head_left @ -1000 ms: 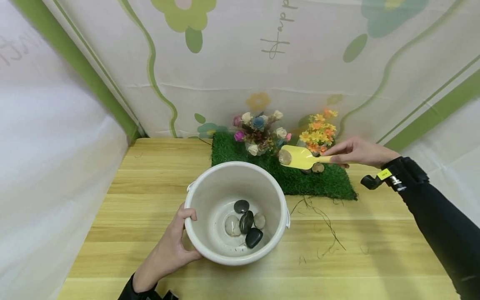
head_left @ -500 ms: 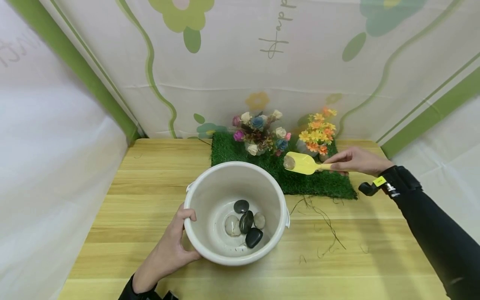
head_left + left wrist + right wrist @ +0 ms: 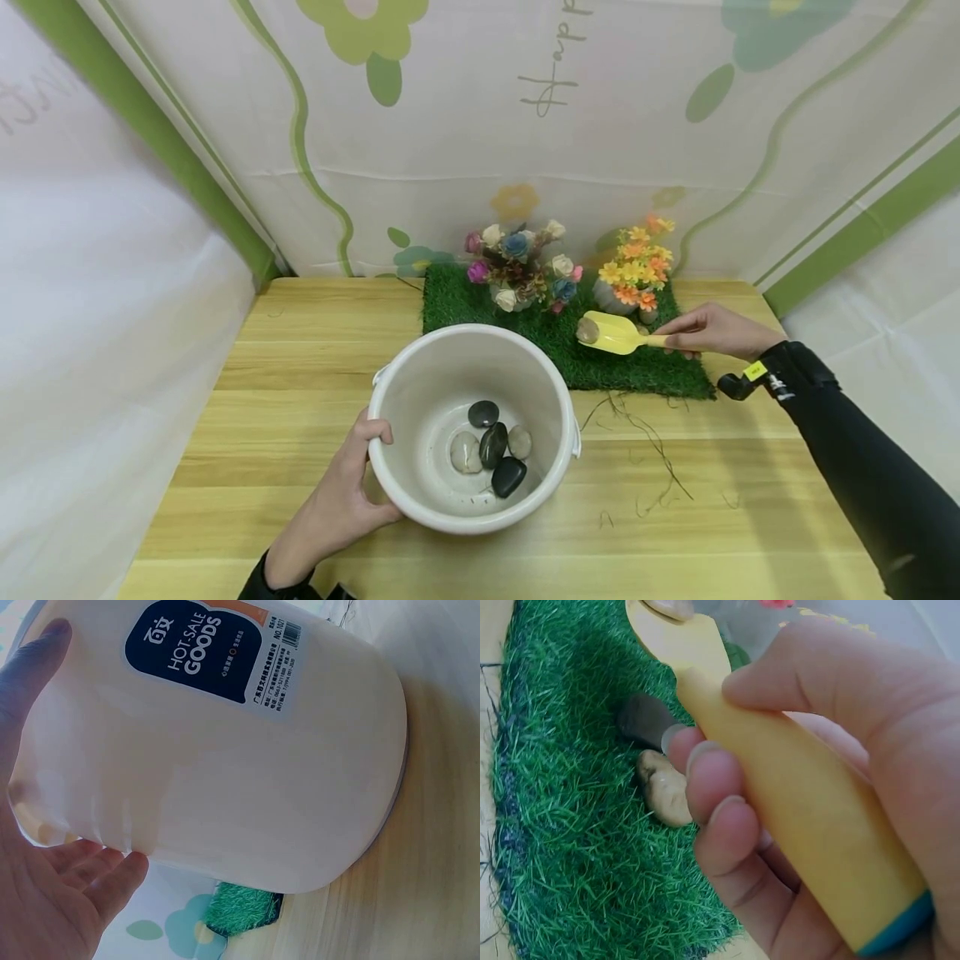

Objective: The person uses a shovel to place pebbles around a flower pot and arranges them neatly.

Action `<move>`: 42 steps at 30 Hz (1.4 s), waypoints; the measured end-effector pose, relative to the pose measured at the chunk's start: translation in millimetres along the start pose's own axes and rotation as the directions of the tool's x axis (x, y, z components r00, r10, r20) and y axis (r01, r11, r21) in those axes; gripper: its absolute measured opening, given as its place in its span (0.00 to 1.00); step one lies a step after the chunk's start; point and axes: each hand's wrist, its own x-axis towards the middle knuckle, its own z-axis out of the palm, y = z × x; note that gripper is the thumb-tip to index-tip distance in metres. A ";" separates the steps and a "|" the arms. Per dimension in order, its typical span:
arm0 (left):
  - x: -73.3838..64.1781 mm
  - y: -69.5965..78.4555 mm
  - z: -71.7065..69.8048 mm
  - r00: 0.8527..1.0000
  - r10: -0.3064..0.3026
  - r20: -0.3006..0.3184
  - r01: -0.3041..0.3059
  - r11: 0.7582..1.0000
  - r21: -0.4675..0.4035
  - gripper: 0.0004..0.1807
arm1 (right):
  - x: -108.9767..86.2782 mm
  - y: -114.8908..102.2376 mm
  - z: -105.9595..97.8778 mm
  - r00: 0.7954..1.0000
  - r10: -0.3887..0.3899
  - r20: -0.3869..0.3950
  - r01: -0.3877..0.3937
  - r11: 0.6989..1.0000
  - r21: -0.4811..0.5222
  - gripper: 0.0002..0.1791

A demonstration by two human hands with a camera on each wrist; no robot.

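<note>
My left hand [image 3: 337,496] grips a whitish plastic bucket [image 3: 465,358] by its left side, with the fingers over the rim and the thumb lower down. Inside the bucket lie several dark and pale stones [image 3: 508,477]. With my right hand [image 3: 718,332] I hold a yellow toy shovel [image 3: 619,337] by its handle, palm curled round it in the right wrist view. One brownish stone [image 3: 588,331] rests at the tip of the blade. Below the shovel, in the right wrist view, a tan stone [image 3: 667,791] and a dark stone [image 3: 645,720] lie on artificial grass [image 3: 577,847].
Behind the bucket a grass mat [image 3: 450,308] runs along the table's back edge. Mixed artificial flowers [image 3: 517,250] and yellow-orange flowers [image 3: 633,267] stand on it. Loose dark strands [image 3: 652,442] lie on the wooden table [image 3: 750,500]. Printed fabric hangs around the back and sides.
My right hand has brought the shovel and its stone slightly right and nearer to me, away from the flowers. The left hand and bucket have stayed in place.
</note>
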 end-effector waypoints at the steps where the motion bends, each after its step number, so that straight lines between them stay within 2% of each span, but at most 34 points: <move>1: 0.1 0.1 -0.1 1.000 0.002 0.000 -0.002 1.000 0.001 0.36 | -0.1 1.3 0.1 1.000 -0.009 -0.001 0.009 1.000 -0.003 0.20; 4: -0.1 0.3 -0.1 1.000 0.005 0.000 -0.005 1.000 0.002 0.36 | 0.7 3.6 0.5 1.000 -0.010 -0.014 0.010 1.000 -0.015 0.20; 15: -0.4 0.7 -0.2 1.000 0.004 -0.001 -0.004 1.000 -0.003 0.37 | 7.9 -0.6 -0.1 0.994 0.096 -0.054 -0.102 0.987 -0.121 0.21; 23: 0.3 1.2 -0.6 1.000 0.006 0.002 -0.006 1.000 0.001 0.37 | 15.5 -2.5 -0.6 0.984 0.167 -0.062 -0.175 0.972 -0.158 0.21; 33: 0.6 1.1 0.1 1.000 0.017 -0.007 -0.017 1.000 -0.004 0.36 | 8.4 -6.7 -4.7 0.988 0.141 -0.068 -0.151 0.971 -0.184 0.21; 42: -0.1 0.7 1.0 1.000 0.013 -0.008 -0.013 1.000 0.009 0.36 | -10.6 -0.1 -8.0 0.991 0.108 -0.085 -0.120 0.979 -0.162 0.19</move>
